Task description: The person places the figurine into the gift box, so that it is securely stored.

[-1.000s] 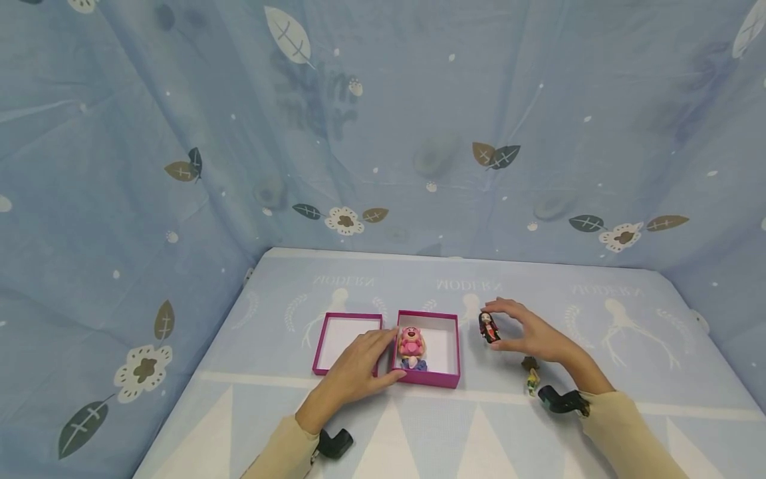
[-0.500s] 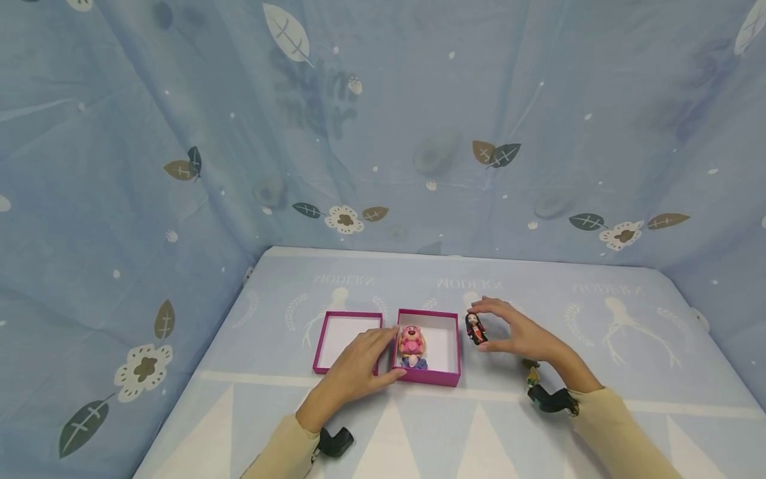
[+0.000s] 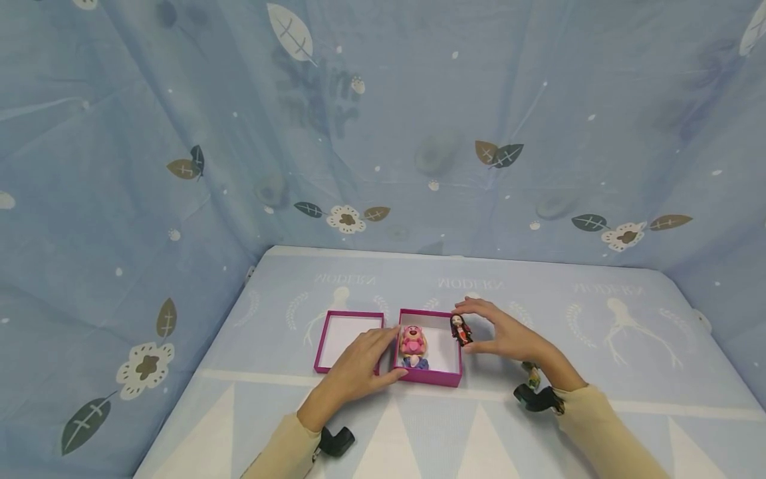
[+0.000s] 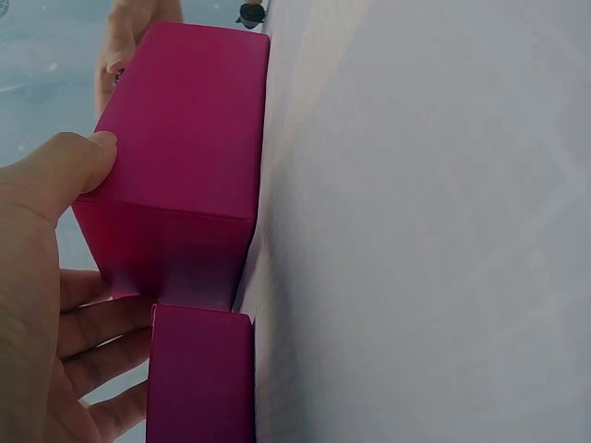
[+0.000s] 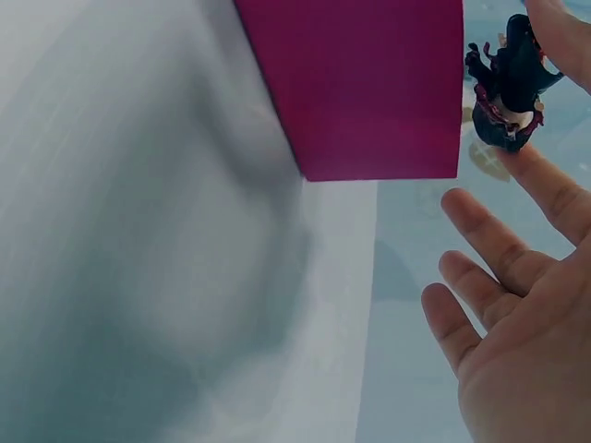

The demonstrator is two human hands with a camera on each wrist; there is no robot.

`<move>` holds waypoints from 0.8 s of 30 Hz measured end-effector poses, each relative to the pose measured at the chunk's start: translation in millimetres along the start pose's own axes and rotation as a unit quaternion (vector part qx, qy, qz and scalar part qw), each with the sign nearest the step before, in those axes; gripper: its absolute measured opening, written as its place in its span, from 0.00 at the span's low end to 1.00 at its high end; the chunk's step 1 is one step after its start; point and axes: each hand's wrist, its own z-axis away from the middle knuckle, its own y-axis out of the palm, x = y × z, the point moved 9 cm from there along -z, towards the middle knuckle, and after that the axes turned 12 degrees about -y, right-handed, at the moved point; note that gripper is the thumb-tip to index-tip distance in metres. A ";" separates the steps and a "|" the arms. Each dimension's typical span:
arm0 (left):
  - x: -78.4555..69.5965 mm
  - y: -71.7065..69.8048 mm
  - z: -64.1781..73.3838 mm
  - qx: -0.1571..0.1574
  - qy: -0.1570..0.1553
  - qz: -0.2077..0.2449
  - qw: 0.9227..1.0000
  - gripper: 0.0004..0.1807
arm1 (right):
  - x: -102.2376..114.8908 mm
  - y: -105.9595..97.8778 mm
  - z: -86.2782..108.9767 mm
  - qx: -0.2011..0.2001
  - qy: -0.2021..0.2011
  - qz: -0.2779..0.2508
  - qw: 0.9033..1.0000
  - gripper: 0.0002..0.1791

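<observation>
My right hand [image 3: 505,336] pinches a small black-haired figurine [image 3: 461,330] in a red and black outfit between thumb and index finger. In the head view the figurine overlaps the right rim of a magenta box [image 3: 429,378]; in the right wrist view the figurine [image 5: 508,83] hangs beside the box wall [image 5: 379,101], above its edge. My left hand [image 3: 356,366] holds the box at its left end, thumb [image 4: 88,166] at the front edge and fingers at the left side. Inside the box lies a pink bear figurine [image 3: 413,339] with blue and white at its lower end.
A shallow magenta-rimmed lid [image 3: 344,339] with a white inside lies left of the box, partly behind my left hand. Another small figurine [image 3: 531,374] lies on the table near my right wrist, partly hidden by the black wrist camera [image 3: 535,399].
My right hand has carried the black-haired figurine leftward, from right of the box to its right rim. My left hand, the box and the bear have stayed in place.
</observation>
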 end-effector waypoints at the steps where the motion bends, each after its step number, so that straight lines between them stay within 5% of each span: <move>1: 0.4 0.2 0.0 0.001 -0.001 -0.001 1.000 0.43 | 0.8 0.2 -1.0 0.000 -0.001 0.000 1.000 0.38; 24: -0.3 0.0 -0.4 0.003 -0.001 -0.004 1.000 0.44 | 2.8 23.8 -17.9 -0.004 -0.032 -0.060 0.998 0.38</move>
